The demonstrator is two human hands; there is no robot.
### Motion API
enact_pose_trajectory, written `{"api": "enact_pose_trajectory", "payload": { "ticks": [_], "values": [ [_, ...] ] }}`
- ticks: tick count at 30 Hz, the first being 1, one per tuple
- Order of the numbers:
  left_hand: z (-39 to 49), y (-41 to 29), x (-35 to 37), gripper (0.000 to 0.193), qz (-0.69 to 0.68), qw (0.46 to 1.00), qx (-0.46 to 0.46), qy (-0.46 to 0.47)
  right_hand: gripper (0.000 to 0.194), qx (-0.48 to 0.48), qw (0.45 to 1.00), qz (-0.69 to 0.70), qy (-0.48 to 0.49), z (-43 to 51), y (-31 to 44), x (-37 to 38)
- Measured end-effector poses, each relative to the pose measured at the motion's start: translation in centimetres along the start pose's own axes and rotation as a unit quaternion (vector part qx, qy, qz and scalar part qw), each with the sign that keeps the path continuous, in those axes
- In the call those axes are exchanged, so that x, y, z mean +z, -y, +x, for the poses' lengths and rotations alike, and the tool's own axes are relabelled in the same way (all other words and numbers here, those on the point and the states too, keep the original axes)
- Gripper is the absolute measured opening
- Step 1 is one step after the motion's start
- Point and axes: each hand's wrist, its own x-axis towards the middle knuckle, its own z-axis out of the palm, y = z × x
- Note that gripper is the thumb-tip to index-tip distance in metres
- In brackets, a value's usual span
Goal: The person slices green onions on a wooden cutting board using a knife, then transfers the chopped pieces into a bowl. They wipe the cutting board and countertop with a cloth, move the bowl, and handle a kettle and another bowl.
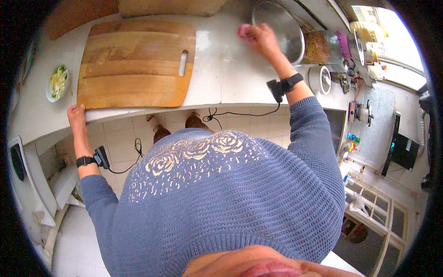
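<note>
My right hand (263,41) is closed around a crumpled pink cloth (245,33). It is over the white countertop, in front of the near left rim of a large round metal basin (289,29). My left hand (77,116) is at the counter's front edge, by the near left corner of a wooden cutting board (135,65). Its fingertips appear to touch that corner; whether they grip it I cannot tell. The board lies flat, its slotted handle hole on the right.
Left of the board stands a white bowl (58,83) of chopped pale-green food. Right of the basin are a large clear container (316,48) with brownish contents and a white lidded pot (319,80). Black cables (242,113) hang from both wrist straps near the counter (214,79) edge.
</note>
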Motion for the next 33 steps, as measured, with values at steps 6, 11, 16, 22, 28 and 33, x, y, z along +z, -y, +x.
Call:
{"api": "enact_pose_trajectory", "payload": {
  "ticks": [6,11,16,22,28,33],
  "values": [
    [1.5,1.5,-0.4,0.049,0.010,1.000,0.003,0.020,0.043,0.096,0.986,-0.120,-0.060,0.0,-6.8,-1.3],
    [0.4,0.2,-0.3,0.046,0.032,0.999,0.001,0.003,0.043,0.176,0.959,0.211,0.073,-2.3,0.6,4.1],
    [-1.1,-1.9,0.3,0.047,0.023,1.000,-0.019,0.007,0.041,0.344,0.769,0.492,0.219,-4.1,11.3,11.6],
    [-0.9,-2.2,0.9,0.039,0.030,1.000,-0.004,-0.004,0.065,0.278,0.913,0.176,0.239,-1.2,14.4,15.4],
    [-1.9,-3.4,1.7,0.046,0.046,0.999,-0.003,0.005,0.042,0.205,0.931,0.059,0.297,0.1,14.2,15.8],
    [-6.0,-6.1,4.2,0.040,0.133,0.991,0.029,0.011,0.042,0.340,0.901,0.140,0.230,0.3,10.5,14.9]
  ]
}}
